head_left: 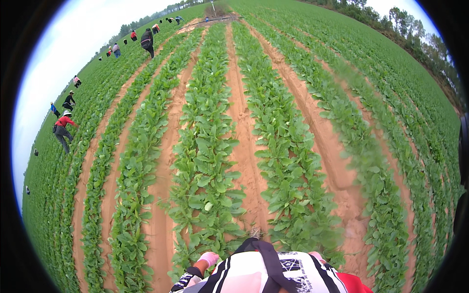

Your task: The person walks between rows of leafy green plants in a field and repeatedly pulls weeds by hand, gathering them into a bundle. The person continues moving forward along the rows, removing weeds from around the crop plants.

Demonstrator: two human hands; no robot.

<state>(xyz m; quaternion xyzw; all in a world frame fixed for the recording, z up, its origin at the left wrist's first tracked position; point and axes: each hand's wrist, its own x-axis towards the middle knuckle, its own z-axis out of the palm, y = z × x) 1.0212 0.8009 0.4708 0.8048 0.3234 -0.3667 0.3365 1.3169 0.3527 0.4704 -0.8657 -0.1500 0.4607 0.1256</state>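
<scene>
My left hand [210, 258], in a pink glove, hangs low in front of me beside the leafy green crop row [210, 183] on the left. Its fingers are bunched or turned away, and nothing can be made out in them. Only a sliver of my right hand [316, 255], also in pink, shows past my shirt [253, 269], close to the right-hand crop row [293, 183]. Between these rows runs a furrow of reddish sandy soil [246, 172]. A dark strap or tie [273, 263] dangles over my patterned shirt.
More crop rows [137, 172] and sandy furrows [329, 157] stretch ahead on both sides. Several people stand or bend among the plants at left, including a person in a red top [64, 126] and a person in dark clothes [147, 43]. Trees [399, 29] line the right edge.
</scene>
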